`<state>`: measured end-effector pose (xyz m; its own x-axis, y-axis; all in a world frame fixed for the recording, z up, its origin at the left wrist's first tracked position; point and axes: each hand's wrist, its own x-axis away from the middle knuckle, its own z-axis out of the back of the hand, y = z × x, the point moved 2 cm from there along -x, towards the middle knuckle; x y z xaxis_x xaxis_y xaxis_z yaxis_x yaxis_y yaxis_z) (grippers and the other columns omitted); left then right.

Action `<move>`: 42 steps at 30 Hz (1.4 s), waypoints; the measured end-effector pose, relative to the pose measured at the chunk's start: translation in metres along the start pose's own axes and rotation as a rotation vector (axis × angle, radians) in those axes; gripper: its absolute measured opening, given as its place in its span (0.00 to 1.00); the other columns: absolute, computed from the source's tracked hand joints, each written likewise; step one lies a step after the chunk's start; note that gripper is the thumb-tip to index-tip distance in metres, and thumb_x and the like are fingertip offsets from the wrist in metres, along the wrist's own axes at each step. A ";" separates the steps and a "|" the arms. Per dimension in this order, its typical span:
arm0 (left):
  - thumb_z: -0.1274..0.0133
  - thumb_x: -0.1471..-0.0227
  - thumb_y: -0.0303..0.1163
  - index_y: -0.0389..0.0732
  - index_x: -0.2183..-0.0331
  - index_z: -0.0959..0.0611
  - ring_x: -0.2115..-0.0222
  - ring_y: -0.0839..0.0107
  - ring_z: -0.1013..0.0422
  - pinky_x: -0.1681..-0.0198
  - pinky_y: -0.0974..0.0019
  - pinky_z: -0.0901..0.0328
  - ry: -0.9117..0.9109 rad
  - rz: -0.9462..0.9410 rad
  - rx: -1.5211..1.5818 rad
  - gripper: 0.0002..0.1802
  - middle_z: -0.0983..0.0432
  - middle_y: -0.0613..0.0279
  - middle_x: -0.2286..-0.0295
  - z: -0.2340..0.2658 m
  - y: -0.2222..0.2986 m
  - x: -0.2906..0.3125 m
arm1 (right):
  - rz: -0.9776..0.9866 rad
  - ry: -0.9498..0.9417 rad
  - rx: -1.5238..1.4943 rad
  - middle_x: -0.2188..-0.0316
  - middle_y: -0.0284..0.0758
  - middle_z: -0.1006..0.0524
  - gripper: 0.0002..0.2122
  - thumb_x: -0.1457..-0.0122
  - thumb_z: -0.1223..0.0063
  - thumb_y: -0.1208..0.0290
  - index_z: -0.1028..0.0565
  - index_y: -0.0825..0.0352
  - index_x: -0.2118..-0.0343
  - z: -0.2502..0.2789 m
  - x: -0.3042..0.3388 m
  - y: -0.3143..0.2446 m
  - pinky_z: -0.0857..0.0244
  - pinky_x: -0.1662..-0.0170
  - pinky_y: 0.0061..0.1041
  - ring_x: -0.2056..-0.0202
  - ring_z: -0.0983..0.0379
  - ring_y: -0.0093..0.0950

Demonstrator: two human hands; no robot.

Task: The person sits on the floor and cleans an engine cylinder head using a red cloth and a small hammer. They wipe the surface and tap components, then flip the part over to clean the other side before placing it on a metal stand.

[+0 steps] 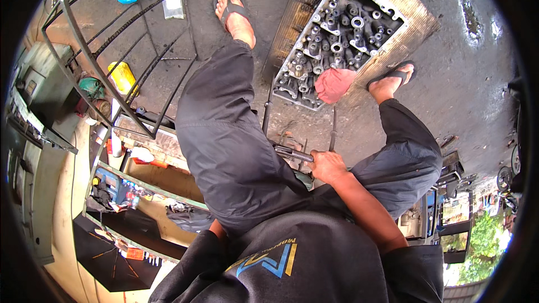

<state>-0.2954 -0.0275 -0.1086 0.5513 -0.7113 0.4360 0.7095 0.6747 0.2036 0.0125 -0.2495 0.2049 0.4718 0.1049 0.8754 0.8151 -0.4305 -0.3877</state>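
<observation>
Right hand (328, 166) around crosswise, left-pointing tool (295, 153)

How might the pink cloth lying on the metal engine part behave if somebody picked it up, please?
The pink cloth would probably hang floppy, given its soft, bunched creases. It looks likely to be light, being only a small piece of fabric. It might snag slightly, since the engine part beneath has many projecting pieces.

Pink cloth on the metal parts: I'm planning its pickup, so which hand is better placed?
Probably the right hand: it is in view below the pink cloth in the picture, though it may first need to release the metal bar it holds. The left hand is out of sight.
</observation>
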 end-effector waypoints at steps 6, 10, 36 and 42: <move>0.62 0.36 0.46 0.30 0.42 0.33 0.42 0.58 0.38 0.38 0.60 0.46 -0.069 0.016 -0.002 0.32 0.34 0.46 0.43 -0.019 -0.052 0.020 | 0.016 -0.176 0.005 0.62 0.48 0.20 0.14 0.43 0.49 0.62 0.22 0.66 0.59 -0.055 -0.036 0.007 0.33 0.50 0.43 0.55 0.24 0.44; 0.61 0.36 0.45 0.30 0.43 0.32 0.43 0.58 0.37 0.39 0.60 0.45 -0.104 0.017 -0.008 0.30 0.33 0.46 0.45 -0.037 -0.077 0.018 | 0.026 -0.227 0.003 0.61 0.47 0.20 0.15 0.44 0.48 0.61 0.22 0.65 0.59 -0.085 -0.070 0.023 0.33 0.50 0.42 0.55 0.24 0.44; 0.48 0.40 0.37 0.30 0.49 0.23 0.51 0.60 0.27 0.45 0.61 0.36 0.351 -0.527 0.485 0.24 0.23 0.46 0.52 0.355 -0.171 0.181 | 0.236 1.212 -0.251 0.74 0.34 0.21 0.09 0.43 0.44 0.68 0.21 0.66 0.63 -0.098 0.044 0.070 0.30 0.67 0.29 0.74 0.25 0.25; 0.46 0.42 0.33 0.36 0.58 0.16 0.61 0.69 0.25 0.54 0.67 0.33 0.154 -1.112 0.412 0.13 0.19 0.56 0.63 0.350 -0.002 0.339 | 0.407 1.888 -0.699 0.78 0.41 0.21 0.18 0.40 0.45 0.57 0.22 0.73 0.68 -0.013 0.134 0.150 0.33 0.70 0.27 0.76 0.26 0.28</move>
<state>-0.2642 -0.2009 0.3457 -0.2087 -0.9425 -0.2611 0.6522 -0.3331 0.6809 0.1939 -0.3119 0.2682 -0.6761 -0.7278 0.1148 0.3196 -0.4300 -0.8444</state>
